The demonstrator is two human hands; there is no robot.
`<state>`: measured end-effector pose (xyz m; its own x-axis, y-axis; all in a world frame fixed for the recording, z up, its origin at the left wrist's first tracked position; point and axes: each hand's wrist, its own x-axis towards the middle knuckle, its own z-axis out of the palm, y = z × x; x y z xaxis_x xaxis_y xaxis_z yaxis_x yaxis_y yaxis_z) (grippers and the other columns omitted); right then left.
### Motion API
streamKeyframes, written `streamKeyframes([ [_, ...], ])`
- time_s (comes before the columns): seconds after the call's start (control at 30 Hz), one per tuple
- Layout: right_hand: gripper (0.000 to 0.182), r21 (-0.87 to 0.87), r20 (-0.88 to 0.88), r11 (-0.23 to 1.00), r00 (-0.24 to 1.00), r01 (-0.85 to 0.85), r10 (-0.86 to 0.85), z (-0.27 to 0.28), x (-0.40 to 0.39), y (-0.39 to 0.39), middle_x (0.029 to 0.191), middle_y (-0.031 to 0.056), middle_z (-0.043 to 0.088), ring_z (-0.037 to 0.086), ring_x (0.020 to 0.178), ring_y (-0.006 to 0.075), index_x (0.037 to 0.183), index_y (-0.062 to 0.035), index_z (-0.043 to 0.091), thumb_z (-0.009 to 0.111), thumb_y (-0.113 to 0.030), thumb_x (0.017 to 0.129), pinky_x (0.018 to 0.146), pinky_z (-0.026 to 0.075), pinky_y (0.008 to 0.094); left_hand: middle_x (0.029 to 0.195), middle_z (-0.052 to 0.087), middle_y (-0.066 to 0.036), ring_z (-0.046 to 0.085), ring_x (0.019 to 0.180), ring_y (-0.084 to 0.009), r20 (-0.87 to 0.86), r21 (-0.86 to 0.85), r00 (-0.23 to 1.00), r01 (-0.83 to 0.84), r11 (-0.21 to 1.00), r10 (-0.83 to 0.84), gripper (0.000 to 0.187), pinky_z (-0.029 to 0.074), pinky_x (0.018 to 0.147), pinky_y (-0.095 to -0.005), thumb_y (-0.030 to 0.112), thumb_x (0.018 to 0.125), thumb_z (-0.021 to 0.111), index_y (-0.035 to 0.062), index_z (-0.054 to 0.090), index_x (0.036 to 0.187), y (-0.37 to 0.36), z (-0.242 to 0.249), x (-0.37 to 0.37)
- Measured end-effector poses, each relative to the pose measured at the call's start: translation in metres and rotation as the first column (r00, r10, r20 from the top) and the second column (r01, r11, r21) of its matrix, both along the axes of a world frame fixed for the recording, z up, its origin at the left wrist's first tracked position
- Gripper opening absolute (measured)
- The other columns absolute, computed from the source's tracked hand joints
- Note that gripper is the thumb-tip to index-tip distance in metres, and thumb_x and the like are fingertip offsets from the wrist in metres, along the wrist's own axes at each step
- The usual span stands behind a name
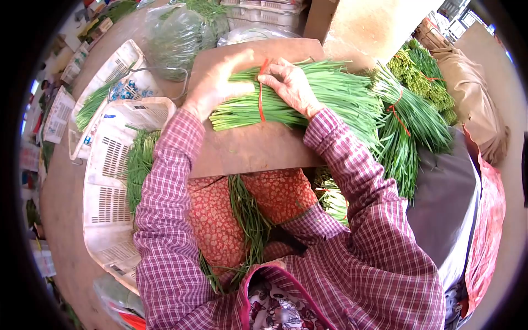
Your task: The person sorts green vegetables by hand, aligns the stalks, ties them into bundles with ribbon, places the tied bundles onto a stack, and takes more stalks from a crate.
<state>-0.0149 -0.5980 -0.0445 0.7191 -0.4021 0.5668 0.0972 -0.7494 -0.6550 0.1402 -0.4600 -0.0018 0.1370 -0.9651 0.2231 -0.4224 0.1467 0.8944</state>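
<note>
A thick bundle of garlic chives [330, 88] lies across the brown board [247, 148], its pale cut ends to the left. A red tie [261, 104] goes around it near those ends. My right hand [291, 88] rests over the bundle, with thumb and fingers pinched on the tie at its upper part. Smeared by motion, my left hand [220, 82] is over the cut ends. Its thumb and fingers look spread apart, with nothing visible between them.
More tied chives [404, 121] lie at the right beside bunches of budded stems [412, 71]. White plastic crates [110, 214] stand at the left, with loose chives [140, 165] in the nearer one. Loose stems [247, 220] hang over the red patterned cloth [214, 220] on my lap.
</note>
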Motion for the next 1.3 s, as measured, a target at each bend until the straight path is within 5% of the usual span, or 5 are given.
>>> streamKeyframes([
  [0.17,0.016,-0.033,-0.025,0.993,0.993,0.111,-0.111,0.001,-0.009,0.012,0.079,0.0107,0.057,0.059,0.076,0.0281,0.088,-0.0061,0.071,0.071,-0.020,0.082,0.070,0.047,0.0369,0.139,0.050,-0.016,0.043,0.132,-0.0243,0.517,0.062,0.797,-0.399,0.915,0.313,0.055,0.031,0.111,-0.0338,0.032,0.092,0.054,-0.0006,0.047,0.136,-0.061,-0.007,0.032],
  [0.33,0.016,0.038,-0.013,0.993,0.993,0.116,-0.115,-0.004,-0.009,0.016,0.078,0.0111,0.057,0.058,0.074,0.0278,0.087,-0.0063,0.071,0.071,-0.021,0.081,0.068,0.046,0.0371,0.121,0.061,-0.018,0.053,0.119,-0.0301,0.710,0.405,0.699,-0.304,0.862,-0.088,0.052,0.039,0.101,-0.0381,0.042,0.097,0.041,0.0014,0.056,0.126,-0.087,-0.025,0.036],
  [0.83,0.020,-0.364,-0.205,0.931,0.976,-0.012,-0.067,-0.003,-0.026,0.001,0.095,0.0107,0.061,0.058,0.098,0.0333,0.102,-0.0157,0.063,0.057,-0.031,0.091,0.083,0.045,0.0483,0.075,0.067,-0.007,0.066,0.069,-0.0242,0.857,-0.436,0.169,-0.268,0.859,0.488,0.019,0.052,0.060,-0.0372,0.020,0.091,0.051,0.0083,0.065,0.084,-0.016,-0.070,-0.037],
  [1.03,0.017,-0.301,-0.215,0.954,0.974,-0.002,-0.066,-0.005,-0.037,0.018,0.082,0.0086,0.063,0.063,0.077,0.0313,0.097,-0.0142,0.058,0.055,-0.030,0.093,0.067,0.049,0.0434,0.099,0.072,-0.010,0.067,0.096,-0.0189,0.210,-0.126,0.895,-0.374,0.919,0.393,0.034,0.051,0.085,-0.0326,0.030,0.094,0.054,0.0035,0.064,0.113,-0.002,-0.042,-0.034],
  [1.3,0.017,-0.353,-0.178,0.934,0.977,0.049,-0.118,-0.013,-0.037,0.022,0.087,0.0054,0.064,0.063,0.079,0.0289,0.097,-0.0150,0.060,0.056,-0.031,0.092,0.074,0.048,0.0404,0.095,0.071,-0.013,0.066,0.088,-0.0243,0.601,0.279,0.750,-0.520,0.807,0.275,0.041,0.049,0.084,-0.0343,0.040,0.087,0.059,0.0018,0.070,0.097,-0.037,0.025,0.043],
])
